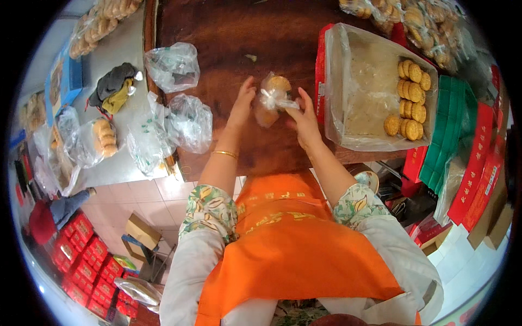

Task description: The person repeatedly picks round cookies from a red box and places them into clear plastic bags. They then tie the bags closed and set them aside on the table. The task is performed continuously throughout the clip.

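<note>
A clear plastic bag with round golden pastries (pixel 279 83) in it lies on the dark wooden table, its neck gathered in a white knot-like twist. My right hand (pixel 305 122) is at the bag's right side, thumb and forefinger closed on the twisted plastic end (pixel 288 104). On the other side, my left hand (pixel 242 106) is beside the bag with its fingers stretched out, holding nothing. A gold bangle (pixel 225 154) circles my left wrist.
Right of my hands stands a plastic-lined box (pixel 335 87) with stacked round pastries (pixel 411 126). Crumpled clear bags (pixel 188 124) lie at the table's left edge. A metal counter (pixel 117 168) farther left carries bagged pastries (pixel 104 138) and dark cloths (pixel 115 87). Green trays (pixel 447 127) stand far right.
</note>
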{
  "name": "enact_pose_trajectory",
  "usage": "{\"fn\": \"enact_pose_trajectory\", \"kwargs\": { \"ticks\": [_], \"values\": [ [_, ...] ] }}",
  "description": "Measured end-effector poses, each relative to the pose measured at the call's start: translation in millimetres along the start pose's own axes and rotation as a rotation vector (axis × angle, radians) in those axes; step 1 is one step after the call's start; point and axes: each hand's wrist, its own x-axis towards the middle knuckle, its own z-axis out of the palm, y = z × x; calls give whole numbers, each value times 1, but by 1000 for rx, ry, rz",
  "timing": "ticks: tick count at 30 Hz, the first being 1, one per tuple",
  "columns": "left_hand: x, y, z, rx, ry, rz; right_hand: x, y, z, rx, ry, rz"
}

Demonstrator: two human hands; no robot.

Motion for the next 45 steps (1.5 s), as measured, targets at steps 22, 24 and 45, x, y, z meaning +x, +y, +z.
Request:
{"fn": "enact_pose_trajectory", "kwargs": {
  "ticks": [22, 24, 45],
  "values": [
    [22, -5, -16, 1164, 708, 450, 74, 26, -19, -444, -177, -27],
    [37, 2, -22, 1276, 804, 380, 75, 5, -3, -45, -382, -69],
    [43, 27, 1, 1520, 675, 84, 322, -330, -75, -1369, 450, -1207]
  ]
}}
